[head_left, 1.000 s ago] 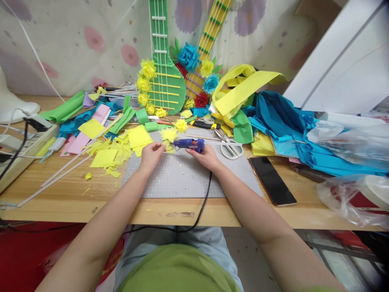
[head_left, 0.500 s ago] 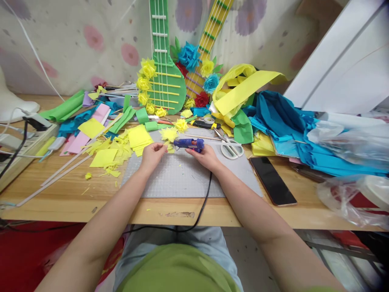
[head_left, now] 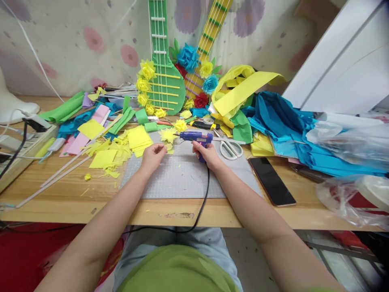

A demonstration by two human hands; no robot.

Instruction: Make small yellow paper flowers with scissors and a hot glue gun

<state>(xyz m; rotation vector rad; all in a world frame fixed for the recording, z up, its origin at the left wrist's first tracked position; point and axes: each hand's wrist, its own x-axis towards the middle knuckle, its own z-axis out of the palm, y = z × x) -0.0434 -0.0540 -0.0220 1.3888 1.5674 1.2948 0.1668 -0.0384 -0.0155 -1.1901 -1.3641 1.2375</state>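
My right hand [head_left: 209, 154] is wrapped round the handle of a blue hot glue gun [head_left: 192, 136]. The gun's nozzle points left, a clear glue stick juts from its back, and a black cord hangs below. To the left, my left hand [head_left: 154, 156] is closed in a pinch over the grey cutting mat [head_left: 179, 182]; whatever sits between its fingertips is too small to make out. Just beyond the nozzle lie yellow paper flowers [head_left: 168, 135]. White-handled scissors [head_left: 231, 150] rest on the mat behind my right hand.
Yellow paper squares [head_left: 138, 138] and scraps lie left. A green paper-covered instrument [head_left: 167, 85] and a yellow one [head_left: 209, 34] lean at the back with paper flowers. Blue crepe paper [head_left: 276, 113], a phone [head_left: 272, 181] and a plastic-wrapped tub [head_left: 369, 192] are right.
The glue gun has moved right and slightly up, away from my left hand, and its handle now shows below my right fingers. My left hand stays almost in place, still pinched.
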